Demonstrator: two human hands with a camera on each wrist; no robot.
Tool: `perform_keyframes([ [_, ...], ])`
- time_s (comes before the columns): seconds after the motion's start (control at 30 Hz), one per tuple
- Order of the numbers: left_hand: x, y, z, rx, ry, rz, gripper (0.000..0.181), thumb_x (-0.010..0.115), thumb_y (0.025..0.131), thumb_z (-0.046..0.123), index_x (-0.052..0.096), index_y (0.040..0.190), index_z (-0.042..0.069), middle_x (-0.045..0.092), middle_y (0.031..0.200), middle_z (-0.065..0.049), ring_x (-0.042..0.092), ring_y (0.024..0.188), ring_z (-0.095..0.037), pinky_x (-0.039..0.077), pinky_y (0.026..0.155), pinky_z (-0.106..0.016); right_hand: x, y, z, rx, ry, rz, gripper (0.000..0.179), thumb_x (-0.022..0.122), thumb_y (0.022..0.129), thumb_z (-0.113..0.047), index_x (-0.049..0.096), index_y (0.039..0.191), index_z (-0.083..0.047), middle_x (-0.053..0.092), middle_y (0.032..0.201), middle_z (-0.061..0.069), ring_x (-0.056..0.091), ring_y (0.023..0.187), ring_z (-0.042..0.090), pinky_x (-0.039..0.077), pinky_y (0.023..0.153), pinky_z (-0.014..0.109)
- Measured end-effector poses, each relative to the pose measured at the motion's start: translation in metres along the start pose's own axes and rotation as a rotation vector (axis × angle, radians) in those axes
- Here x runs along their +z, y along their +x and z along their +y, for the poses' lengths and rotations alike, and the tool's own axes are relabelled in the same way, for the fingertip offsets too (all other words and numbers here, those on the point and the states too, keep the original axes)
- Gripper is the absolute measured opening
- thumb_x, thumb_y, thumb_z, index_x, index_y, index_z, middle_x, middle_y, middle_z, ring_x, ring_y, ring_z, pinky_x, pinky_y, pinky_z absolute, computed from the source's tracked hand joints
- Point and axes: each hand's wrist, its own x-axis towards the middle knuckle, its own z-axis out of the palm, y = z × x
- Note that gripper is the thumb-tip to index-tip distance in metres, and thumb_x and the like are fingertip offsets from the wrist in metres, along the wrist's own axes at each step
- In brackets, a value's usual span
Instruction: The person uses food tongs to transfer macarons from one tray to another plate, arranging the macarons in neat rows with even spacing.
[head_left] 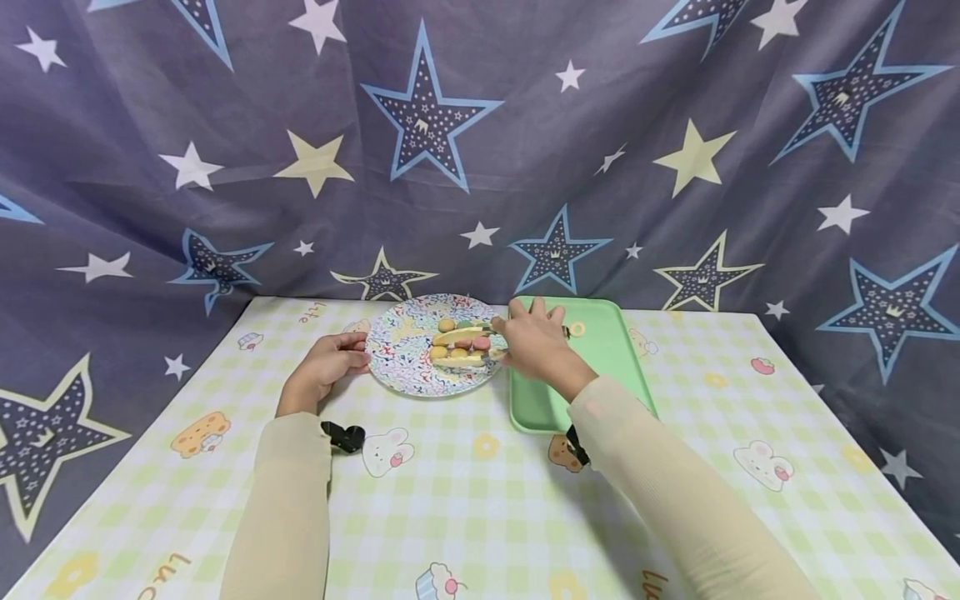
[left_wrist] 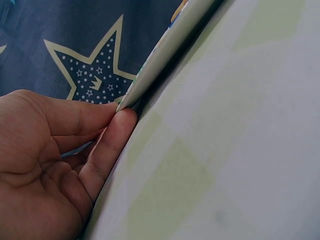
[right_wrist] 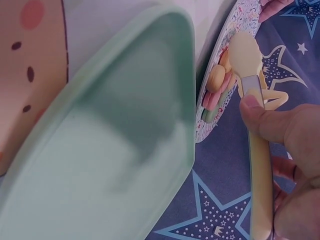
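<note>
My left hand [head_left: 328, 363] pinches the near-left rim of a round plate with a colourful speckled pattern [head_left: 396, 358]. In the left wrist view, thumb and finger meet at the plate's edge [left_wrist: 150, 75]. My right hand [head_left: 538, 343] grips a pair of tongs [head_left: 459, 335] with cream tips and cream handles, their arms spread over the plate. Several macarons lie on the plate's right half, including a pink macaron [head_left: 482, 342], a yellow macaron [head_left: 446, 325] and a green one partly hidden. Whether the tips touch a macaron I cannot tell.
A light green rectangular tray [head_left: 637, 375] lies right of the plate, under my right hand and wrist. The table wears a checked cloth [head_left: 450, 500] with cartoon prints. Behind its far edge hangs a dark star-patterned curtain [head_left: 480, 208].
</note>
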Motion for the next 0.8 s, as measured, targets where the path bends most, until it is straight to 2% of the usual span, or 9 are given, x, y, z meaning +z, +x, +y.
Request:
perform_keyframes([
  [0.2, -0.001, 0.001, 0.0, -0.004, 0.004, -0.006, 0.064, 0.057, 0.096, -0.011, 0.035, 0.156, -0.005, 0.044, 0.131, -0.018, 0.057, 0.093, -0.007, 0.061, 0.087, -0.022, 0.0, -0.001, 0.003, 0.004, 0.002, 0.009, 0.064, 0.081, 0.089, -0.036, 0.057, 0.148, -0.026, 0.049, 0.124, 0.007, 0.036, 0.104, 0.032, 0.034, 0.086, 0.049],
  [0.43, -0.001, 0.001, 0.002, -0.02, -0.005, -0.003, 0.065, 0.059, 0.096, -0.009, 0.035, 0.156, -0.005, 0.047, 0.128, -0.015, 0.059, 0.092, -0.01, 0.062, 0.086, -0.024, -0.001, -0.006, 0.009, 0.018, 0.034, 0.023, 0.064, 0.081, 0.089, -0.038, 0.057, 0.147, -0.027, 0.049, 0.128, 0.008, 0.035, 0.102, 0.032, 0.032, 0.082, 0.047],
  [0.8, 0.0, 0.0, 0.001, -0.013, -0.001, 0.001, 0.063, 0.058, 0.097, -0.01, 0.036, 0.156, -0.005, 0.047, 0.128, -0.015, 0.059, 0.091, -0.009, 0.062, 0.087, -0.025, -0.012, -0.013, 0.014, 0.019, 0.099, 0.045, 0.066, 0.08, 0.09, -0.037, 0.055, 0.15, -0.026, 0.046, 0.113, 0.006, 0.033, 0.098, 0.031, 0.028, 0.08, 0.045],
])
